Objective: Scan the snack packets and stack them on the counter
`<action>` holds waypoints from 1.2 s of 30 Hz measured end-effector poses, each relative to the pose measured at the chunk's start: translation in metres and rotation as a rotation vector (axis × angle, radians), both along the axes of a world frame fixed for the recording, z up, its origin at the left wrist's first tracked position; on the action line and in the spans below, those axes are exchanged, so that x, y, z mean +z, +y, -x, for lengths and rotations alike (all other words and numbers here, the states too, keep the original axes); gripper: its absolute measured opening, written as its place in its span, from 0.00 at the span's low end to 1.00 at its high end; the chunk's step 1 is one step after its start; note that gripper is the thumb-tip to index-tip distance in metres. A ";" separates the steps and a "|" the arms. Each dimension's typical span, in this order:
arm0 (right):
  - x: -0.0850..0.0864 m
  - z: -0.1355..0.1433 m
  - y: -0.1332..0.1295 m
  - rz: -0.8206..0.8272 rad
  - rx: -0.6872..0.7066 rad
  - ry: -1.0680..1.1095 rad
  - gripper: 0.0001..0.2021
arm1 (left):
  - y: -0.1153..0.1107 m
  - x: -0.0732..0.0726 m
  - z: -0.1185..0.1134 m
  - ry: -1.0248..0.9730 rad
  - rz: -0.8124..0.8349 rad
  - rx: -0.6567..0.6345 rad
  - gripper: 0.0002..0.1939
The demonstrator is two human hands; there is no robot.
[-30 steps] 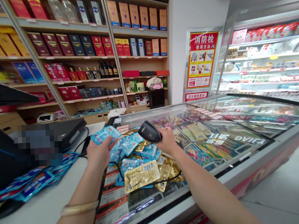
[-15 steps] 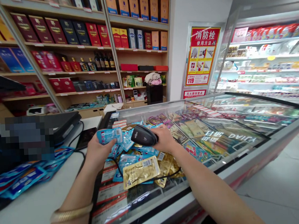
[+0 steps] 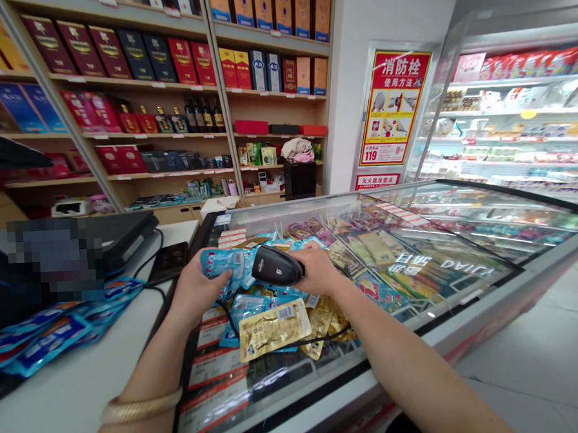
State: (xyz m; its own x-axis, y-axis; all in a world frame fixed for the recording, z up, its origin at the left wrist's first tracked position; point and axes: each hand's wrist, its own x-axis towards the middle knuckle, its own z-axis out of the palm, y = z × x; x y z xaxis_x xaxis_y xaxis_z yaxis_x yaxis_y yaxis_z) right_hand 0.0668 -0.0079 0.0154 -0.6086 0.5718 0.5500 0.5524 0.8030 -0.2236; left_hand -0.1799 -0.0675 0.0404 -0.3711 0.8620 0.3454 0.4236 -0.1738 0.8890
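My left hand pinches a light blue packet by its edge, thumb on top. Wrapped round the handle of a black barcode scanner is my right hand; the scanner's head points left and is right beside the packet. Below them, several blue packets and gold packets lie on the glass top of a freezer. One gold packet lies uppermost at the front, barcode up. The scanner's black cable crosses these packets.
On the white counter at left lie more blue packets, a dark device and a black flat object. The freezer stretches right. Shelves of boxes stand behind, with a refrigerated display at back right.
My left hand has moved a little to the right with the blue packet, which is now closer to the scanner's head. My right hand and the scanner have hardly moved.
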 end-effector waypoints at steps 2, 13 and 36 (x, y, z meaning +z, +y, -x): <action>-0.001 0.000 0.001 -0.002 0.004 0.002 0.09 | 0.000 -0.001 0.000 0.014 -0.003 -0.004 0.23; -0.004 -0.004 0.006 -0.031 -0.119 0.118 0.13 | 0.001 -0.005 0.001 0.155 -0.054 -0.006 0.20; -0.010 -0.018 0.022 -0.073 -0.381 0.281 0.11 | -0.008 -0.039 -0.049 0.801 -0.325 -0.325 0.20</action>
